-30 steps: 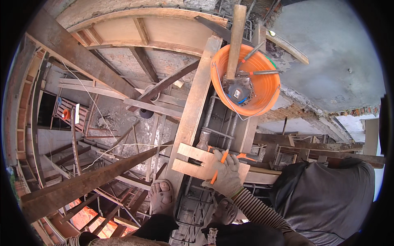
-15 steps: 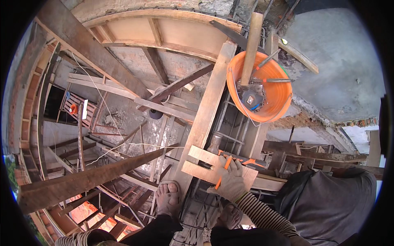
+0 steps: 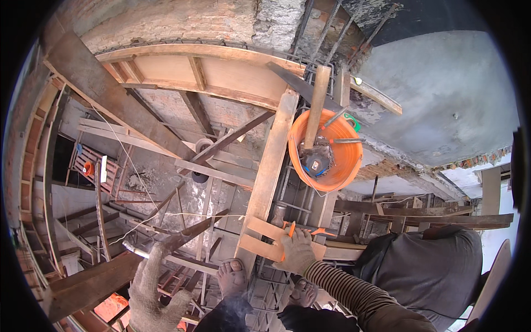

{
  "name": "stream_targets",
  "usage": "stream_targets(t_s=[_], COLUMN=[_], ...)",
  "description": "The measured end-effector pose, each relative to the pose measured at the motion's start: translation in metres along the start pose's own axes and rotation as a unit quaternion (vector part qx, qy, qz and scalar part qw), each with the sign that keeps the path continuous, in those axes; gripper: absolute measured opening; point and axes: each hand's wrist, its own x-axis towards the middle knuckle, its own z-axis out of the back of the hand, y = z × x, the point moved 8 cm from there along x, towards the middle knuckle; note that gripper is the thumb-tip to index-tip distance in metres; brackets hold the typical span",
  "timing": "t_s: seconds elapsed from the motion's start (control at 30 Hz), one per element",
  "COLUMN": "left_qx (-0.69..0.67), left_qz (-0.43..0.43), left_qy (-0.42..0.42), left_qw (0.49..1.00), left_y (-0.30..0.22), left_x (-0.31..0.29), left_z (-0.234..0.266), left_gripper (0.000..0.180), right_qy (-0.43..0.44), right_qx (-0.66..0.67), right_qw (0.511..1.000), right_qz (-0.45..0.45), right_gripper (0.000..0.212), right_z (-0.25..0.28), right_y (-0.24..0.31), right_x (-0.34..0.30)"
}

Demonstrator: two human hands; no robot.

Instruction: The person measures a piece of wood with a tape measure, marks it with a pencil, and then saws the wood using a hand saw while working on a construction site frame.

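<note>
Nearest, the left hand in a grey knitted glove has come up into view with a thin white stick, perhaps a cigarette, clamped between its fingers while the thumb stands apart; half a second ago only its striped sleeve showed at the lower edge. That seems to leave the right hand, gloved too, to mind the wood alone. Its grip is unchanged, closed on a slim orange pencil and resting over the near right end of a pale, notched flat wood piece, which still lies across the edge of a long light-brown plank. Just beyond the piece rests a hammer with an orange-and-black handle. Farther off, the round orange plastic bucket sits lower in view, and more brick wall shows behind, suggesting the head has tipped up.
</note>
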Motion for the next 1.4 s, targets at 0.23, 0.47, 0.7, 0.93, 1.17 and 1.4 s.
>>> stream_targets(t_s=[0.23, 0.47, 0.7, 0.93, 1.17, 1.4], left_qx=[0.339, 0.448, 0.246, 0.208, -0.103, -0.329], left_qz=[-0.011, 0.224, 0.362, 0.295, 0.449, 0.736], left_qy=[-0.268, -0.362, -0.36, -0.429, -0.384, -0.164], left_qw=[0.902, 0.786, 0.824, 0.828, 0.8, 0.568], left_y=[-0.043, 0.032, 0.14, 0.097, -0.023, -0.133], left_x=[-0.103, -0.183, -0.203, -0.252, -0.36, -0.515], left_z=[0.203, 0.348, 0.338, 0.314, 0.168, -0.087], left_gripper=[0.084, 0.086, 0.081, 0.075, 0.09, 0.103], right_qy=[0.094, 0.006, 0.065, 0.025, -0.041, 0.009], right_qx=[0.074, 0.064, 0.046, -0.005, 0.044, -0.062], right_qw=[0.992, 0.997, 0.996, 0.98, 0.908, 0.84], right_qz=[-0.042, -0.044, -0.04, 0.197, 0.415, 0.539], right_gripper=[0.094, 0.093, 0.083, 0.066, 0.088, 0.088], right_z=[0.055, 0.165, 0.278, 0.35, 0.355, 0.277], right_y=[0.046, 0.119, 0.178, 0.314, 0.572, 0.814], right_x=[-0.03, -0.087, -0.13, -0.145, -0.126, -0.167])
